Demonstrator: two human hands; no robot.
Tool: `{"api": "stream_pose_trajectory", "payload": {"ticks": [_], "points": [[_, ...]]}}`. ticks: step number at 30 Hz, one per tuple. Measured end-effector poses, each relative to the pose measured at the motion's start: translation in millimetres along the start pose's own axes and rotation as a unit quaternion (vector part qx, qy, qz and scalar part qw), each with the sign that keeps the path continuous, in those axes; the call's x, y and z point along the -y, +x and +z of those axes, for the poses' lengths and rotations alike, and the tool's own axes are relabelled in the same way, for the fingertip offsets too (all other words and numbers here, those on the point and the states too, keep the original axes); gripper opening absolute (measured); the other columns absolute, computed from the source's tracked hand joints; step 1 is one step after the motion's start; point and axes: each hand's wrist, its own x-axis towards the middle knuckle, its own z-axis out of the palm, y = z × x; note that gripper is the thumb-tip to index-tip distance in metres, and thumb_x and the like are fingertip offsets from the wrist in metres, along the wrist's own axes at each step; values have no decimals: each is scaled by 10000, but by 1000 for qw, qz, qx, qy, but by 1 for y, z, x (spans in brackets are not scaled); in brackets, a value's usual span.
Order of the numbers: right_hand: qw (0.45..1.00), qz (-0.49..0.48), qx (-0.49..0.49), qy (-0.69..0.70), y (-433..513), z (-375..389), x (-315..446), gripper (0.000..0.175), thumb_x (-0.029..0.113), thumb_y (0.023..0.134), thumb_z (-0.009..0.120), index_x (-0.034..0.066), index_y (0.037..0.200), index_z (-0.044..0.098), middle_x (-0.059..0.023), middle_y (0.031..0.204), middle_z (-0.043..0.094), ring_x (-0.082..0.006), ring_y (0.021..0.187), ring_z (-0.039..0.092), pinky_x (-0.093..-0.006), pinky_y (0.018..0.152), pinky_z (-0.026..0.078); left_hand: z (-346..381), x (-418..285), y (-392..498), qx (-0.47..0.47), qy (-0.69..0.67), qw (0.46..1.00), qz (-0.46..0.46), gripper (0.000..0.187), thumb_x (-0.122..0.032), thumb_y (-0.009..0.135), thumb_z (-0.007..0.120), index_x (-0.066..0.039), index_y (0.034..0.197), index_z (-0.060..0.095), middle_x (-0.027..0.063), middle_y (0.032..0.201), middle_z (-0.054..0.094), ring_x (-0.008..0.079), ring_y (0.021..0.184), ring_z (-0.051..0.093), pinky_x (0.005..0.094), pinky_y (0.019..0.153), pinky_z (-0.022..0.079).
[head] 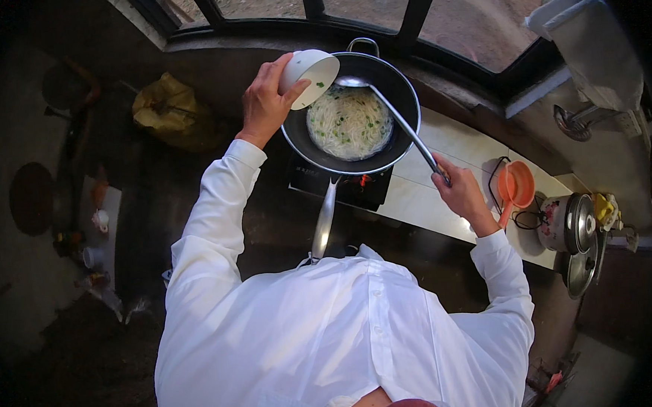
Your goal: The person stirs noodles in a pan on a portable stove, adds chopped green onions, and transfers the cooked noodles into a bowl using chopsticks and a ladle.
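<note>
My left hand (268, 98) grips a white bowl (311, 73), tipped over the left rim of a dark wok (397, 137). A few green bits cling to the bowl's inside. Pale noodles (349, 125) in liquid, dotted with chopped greens, fill the wok's bottom. With my right hand (462, 192) I hold the handle of a metal ladle (408, 128). Its head rests at the far side of the noodles, close to the bowl. The wok sits on a black induction cooker (378, 192), its long metal handle (324, 220) pointing toward my body.
On the tiled counter (415, 189) to the right are an orange plastic dipper (518, 183), a dark cable and a lidded electric pot (565, 222). A window (369, 2) lies behind the wok. A yellowish plastic bag (166, 109) is at the left.
</note>
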Motion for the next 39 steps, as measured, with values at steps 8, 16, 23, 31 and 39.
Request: {"api": "stream_pose_trajectory", "payload": {"ticks": [8, 16, 23, 31, 39], "points": [[998, 5, 62, 28, -55, 1, 19, 483, 138, 928, 636, 70, 1402, 574, -215, 707, 627, -344, 621, 650, -412, 649, 514, 3, 0, -2, -5, -1, 1000, -3, 534, -416, 884, 751, -89, 1284, 619, 158, 1101, 670, 365, 953, 692, 441, 792, 571], [983, 29, 92, 156, -97, -20, 23, 454, 128, 941, 632, 35, 1384, 593, -106, 653, 563, -178, 559, 517, -356, 581, 450, 3, -8, -2, -8, -12, 1000, 4, 508, -413, 896, 736, -92, 1275, 629, 153, 1094, 671, 364, 950, 687, 443, 799, 564], [981, 103, 6, 162, -88, -19, 10, 445, 143, 961, 615, 12, 1385, 577, -29, 646, 492, -123, 561, 448, -321, 541, 402, 3, -12, -6, -10, -1, 1000, -10, 520, -425, 901, 727, -79, 1275, 627, 151, 1073, 673, 352, 961, 679, 440, 815, 559], [921, 160, 122, 334, -81, 5, 21, 449, 145, 972, 612, 40, 1407, 569, -6, 670, 524, -100, 538, 465, -288, 521, 412, 2, -14, -8, -17, 4, 1000, -7, 518, -427, 901, 726, -79, 1272, 628, 156, 1061, 673, 353, 976, 675, 445, 818, 556], [998, -16, -41, 54, -37, 20, 0, 486, 162, 938, 640, 104, 1414, 559, -138, 662, 600, -272, 559, 581, -386, 574, 478, 5, -10, -4, -40, -12, 999, -28, 496, -417, 911, 718, -58, 1245, 645, 168, 1069, 683, 354, 964, 683, 426, 833, 553]]}}
